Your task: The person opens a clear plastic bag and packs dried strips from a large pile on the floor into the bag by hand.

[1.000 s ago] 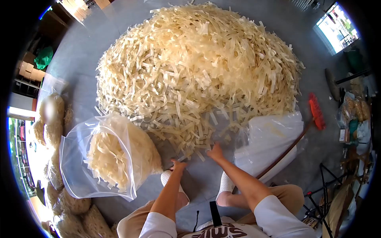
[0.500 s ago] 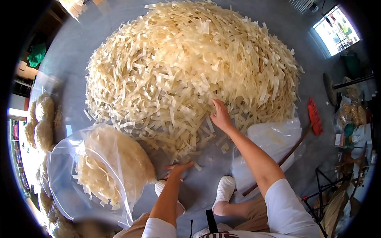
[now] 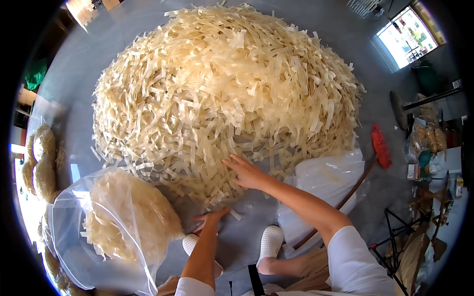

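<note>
A wide heap of pale yellow flat strips (image 3: 227, 89) covers the grey floor in front of me. My right hand (image 3: 244, 171) is at the heap's near edge, fingers spread over loose strips, holding nothing. Lower down, my left hand (image 3: 210, 218) is near the floor by my left shoe (image 3: 190, 242), its fingers apart and empty. To its left a clear plastic bag (image 3: 133, 217) lies on its side, its mouth towards the lower left, partly filled with the same strips.
Flat white plastic bags (image 3: 321, 182) lie to the right, with a red broom (image 3: 380, 147) whose handle crosses them. Filled bags (image 3: 44, 163) line the far left. A black metal frame (image 3: 392, 241) stands at the lower right.
My right hand first reached forward to the heap, then came back down and to the left. My left hand stays low near my shoe. The view has shifted, moving the heap leftward.
</note>
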